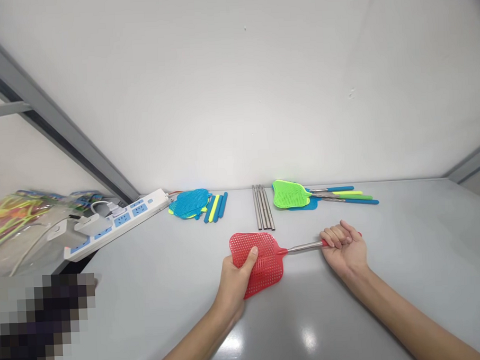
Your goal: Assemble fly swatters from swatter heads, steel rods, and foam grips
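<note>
A red fly swatter (267, 263) with a perforated head and a short metal rod is held level above the grey table. My left hand (236, 281) grips its head, thumb on top and the other fingers hidden beneath. Around the red handle at the other end, my right hand (345, 249) is closed, palm side up. Just beyond the swatter lie several loose metal rods (263, 208). Behind to the right is a stack of fly swatters (292, 193) with green and blue heads and blue, yellow and green handles.
Loose swatter heads (191, 203) in blue and yellow lie at the back left, beside blue and yellow handle sleeves (216, 207). A white power strip (124, 222) with plugs runs along the left edge. Plastic bags (23, 221) are further left. A wall (252, 94) closes off the back.
</note>
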Tool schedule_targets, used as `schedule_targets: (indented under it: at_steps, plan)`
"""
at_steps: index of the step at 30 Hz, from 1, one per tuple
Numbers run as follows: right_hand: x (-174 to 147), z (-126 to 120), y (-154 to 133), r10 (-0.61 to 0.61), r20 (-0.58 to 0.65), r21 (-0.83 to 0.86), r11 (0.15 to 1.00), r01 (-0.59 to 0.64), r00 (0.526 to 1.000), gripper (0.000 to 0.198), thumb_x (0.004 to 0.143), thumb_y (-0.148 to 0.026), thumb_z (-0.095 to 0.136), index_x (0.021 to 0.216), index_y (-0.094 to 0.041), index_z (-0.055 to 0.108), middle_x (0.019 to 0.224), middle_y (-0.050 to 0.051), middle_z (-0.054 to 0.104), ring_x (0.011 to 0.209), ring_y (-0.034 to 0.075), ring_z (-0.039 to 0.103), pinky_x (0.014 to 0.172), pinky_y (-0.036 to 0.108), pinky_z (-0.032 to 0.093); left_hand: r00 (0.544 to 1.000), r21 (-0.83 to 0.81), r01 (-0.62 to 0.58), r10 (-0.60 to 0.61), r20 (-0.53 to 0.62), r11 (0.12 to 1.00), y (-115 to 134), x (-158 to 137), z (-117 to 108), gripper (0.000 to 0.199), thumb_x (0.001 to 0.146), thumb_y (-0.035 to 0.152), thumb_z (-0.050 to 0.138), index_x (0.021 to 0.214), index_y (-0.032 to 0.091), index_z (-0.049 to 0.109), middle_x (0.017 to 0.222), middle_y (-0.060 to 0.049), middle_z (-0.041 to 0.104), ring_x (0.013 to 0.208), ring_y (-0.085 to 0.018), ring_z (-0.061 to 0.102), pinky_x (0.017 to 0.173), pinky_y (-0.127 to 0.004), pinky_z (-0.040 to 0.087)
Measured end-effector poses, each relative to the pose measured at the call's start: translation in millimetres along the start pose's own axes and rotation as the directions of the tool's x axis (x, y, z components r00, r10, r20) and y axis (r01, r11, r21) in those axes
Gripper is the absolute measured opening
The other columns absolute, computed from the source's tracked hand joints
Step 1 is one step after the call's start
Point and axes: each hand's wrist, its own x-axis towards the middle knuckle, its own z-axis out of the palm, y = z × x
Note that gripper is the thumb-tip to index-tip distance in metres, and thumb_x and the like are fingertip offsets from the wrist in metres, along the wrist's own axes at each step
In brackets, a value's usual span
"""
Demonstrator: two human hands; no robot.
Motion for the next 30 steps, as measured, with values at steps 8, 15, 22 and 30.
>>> schedule_targets:
  at_steps: [8, 15, 22, 30]
  plan:
    - [-0.8, -0.5, 0.0, -0.006, -0.008, -0.006, 1.000, 0.006, 1.000, 0.043, 0.072, -0.017, 0.045, 0.051, -0.018, 0.008, 0.037, -0.007, 0.015, 0.033, 0.006, 0.020, 0.034, 0.018, 0.029, 0.999, -0.040, 0.047, -0.047, 0.011, 0.998, 5.2, -2.6, 2.8, 0.031, 0.062, 0.037, 0.065, 0.075, 0.009, 0.062, 0.071, -0.010, 0.066, 0.063, -0.021, 0.061, 0.057, -0.030, 0.048]
    - [0.7, 3.5, -3.1, 0.028, 0.003, -0.038, 0.999, -0.028, 1.000, 0.043, 0.072, -0.016, 0.046, 0.050, -0.018, 0.009, 0.037, -0.007, 0.016, 0.033, 0.006, 0.021, 0.036, 0.019, 0.031, 0.994, -0.083, 0.105, -0.102, 0.038, 0.991, 7.1, -1.9, 2.4, 0.039, 0.063, 0.036, 0.065, 0.090, 0.009, 0.061, 0.080, -0.012, 0.066, 0.065, -0.022, 0.062, 0.059, -0.032, 0.049]
    - [1.0, 9.9, -9.2, 0.098, 0.028, 0.002, 0.995, -0.098, 0.995, 0.040, 0.074, -0.016, 0.043, 0.050, -0.018, 0.012, 0.040, -0.007, 0.020, 0.035, 0.006, 0.026, 0.039, 0.020, 0.035, 0.983, -0.130, 0.151, -0.135, 0.121, 0.980, 13.4, 1.8, -4.6, 0.035, 0.068, 0.036, 0.061, 0.090, 0.008, 0.061, 0.085, -0.014, 0.066, 0.071, -0.022, 0.062, 0.066, -0.031, 0.049]
    - [-4.8, 20.3, -0.2, 0.247, 0.125, -0.077, 0.968, -0.239, 0.961, 0.030, 0.077, -0.019, 0.046, 0.053, -0.019, 0.027, 0.049, -0.007, 0.028, 0.043, 0.007, 0.038, 0.052, 0.024, 0.042, 0.983, -0.154, 0.159, -0.141, 0.122, 0.975, 12.8, 3.7, -3.0, 0.033, 0.069, 0.035, 0.060, 0.091, 0.010, 0.061, 0.087, -0.013, 0.065, 0.072, -0.021, 0.063, 0.066, -0.030, 0.050]
